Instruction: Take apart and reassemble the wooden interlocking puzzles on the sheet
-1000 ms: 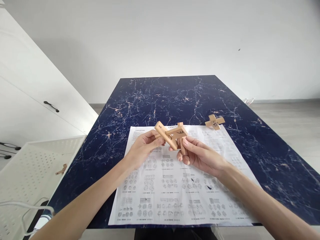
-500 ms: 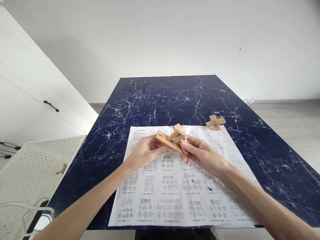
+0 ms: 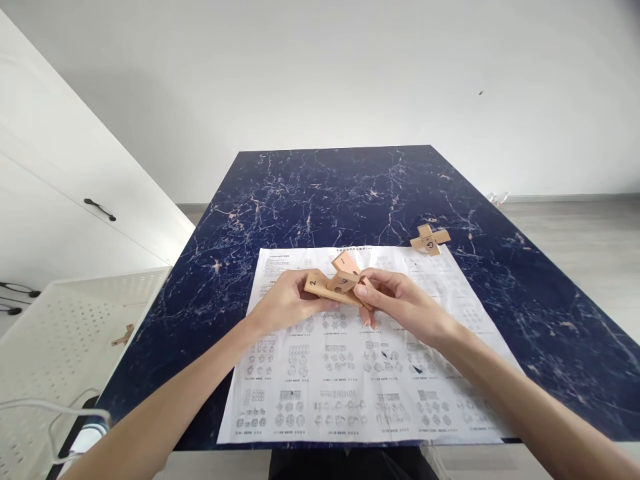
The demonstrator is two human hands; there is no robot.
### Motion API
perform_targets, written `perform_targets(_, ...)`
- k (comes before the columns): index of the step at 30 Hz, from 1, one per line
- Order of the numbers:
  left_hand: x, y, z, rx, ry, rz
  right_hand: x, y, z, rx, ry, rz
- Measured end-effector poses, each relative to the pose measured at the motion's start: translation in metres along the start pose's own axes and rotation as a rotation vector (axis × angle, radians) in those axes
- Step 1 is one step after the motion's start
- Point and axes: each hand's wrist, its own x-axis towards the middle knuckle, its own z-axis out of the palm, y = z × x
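Wooden cluster [image 3: 331, 288]: held up over the middle of the sheet, between both hands; its right end is partly covered by fingers, so how the pieces join there cannot be made out.
Piece marked 2 [image 3: 314, 283]: slanting from the left hand toward the near right; its left end sits among the fingers.
Piece marked 1 [image 3: 342, 261]: pokes up on the far side, its lower part hidden.
Middle piece [image 3: 345, 280]: bears a dark mark, hard to read.
Left hand [image 3: 283, 301]: thumb and fingers clamped on the cluster's left end; most fingertips are out of sight behind it.
Right hand [image 3: 403, 301]: thumb and fingers clamped on the right end; some fingertips show below.
Sheet [image 3: 300, 430]: printed with small diagrams, its text too fine to read, partly covered by hands and forearms.
Cross-shaped block [image 3: 431, 240]: at the sheet's far right corner, covering a bit of it, marked G.
Table [image 3: 320, 193]: dark blue, veined; its near right part is cut off by the frame.
White cable [image 3: 55, 405]: near left, running out of frame.
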Motion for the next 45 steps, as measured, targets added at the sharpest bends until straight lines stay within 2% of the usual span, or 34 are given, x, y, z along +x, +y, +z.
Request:
perform_targets(5,0.001,0.004,-0.004,0.018,-0.050,0.000,0.000,-0.005,0.001,-0.049,0.019,-0.010)
perform_targets(11,0.004,0.003,-0.005,-0.018,0.001,-0.040,0.001,-0.005,0.001,-0.042,0.021,-0.028)
perform_targets(19,0.006,0.000,-0.003,-0.168,0.016,-0.056,0.001,0.000,-0.002,0.112,0.028,-0.019)
perform_targets(23,0.006,-0.001,-0.004,-0.155,0.125,-0.044,0.004,0.003,-0.005,0.256,0.104,-0.012)
perform_targets(27,0.006,0.001,-0.003,-0.178,0.237,-0.038,0.006,0.001,-0.004,0.324,0.120,0.014)
perform_targets(31,0.005,0.003,-0.002,-0.194,0.259,-0.047,0.004,-0.003,-0.001,0.359,0.052,0.003)
perform_targets(37,0.003,0.007,-0.001,-0.062,0.275,-0.020,0.003,0.002,0.001,0.452,-0.075,-0.048)
perform_targets(42,0.000,0.008,0.006,0.009,0.268,0.019,0.002,0.003,0.008,0.416,-0.184,-0.030)
perform_targets(45,-0.001,0.008,0.010,-0.003,0.277,0.021,0.000,0.001,0.012,0.398,-0.204,-0.030)
